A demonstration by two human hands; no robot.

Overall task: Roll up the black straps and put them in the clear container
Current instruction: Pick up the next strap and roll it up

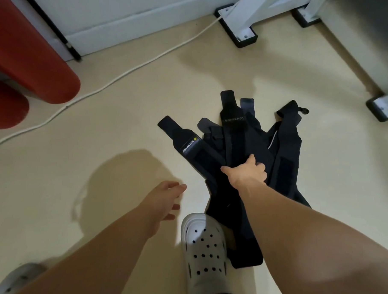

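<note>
Several black straps [237, 145] lie in a fanned heap on the beige floor, their ends pointing away from me. One strap at the left carries a white label with a yellow mark [189, 144]. My right hand [246, 172] is down on the middle of the heap, fingers curled into the fabric and gripping the straps. My left hand [166, 200] hovers above the bare floor to the left of the heap, fingers loosely apart, holding nothing. No clear container is in view.
A white perforated clog [203, 251] stands just below the heap, a grey one [16, 281] at the bottom left. A white cable [110, 82] runs across the floor. Red cylinders [29, 65] stand at the left, white frame feet [239, 27] at the back and right.
</note>
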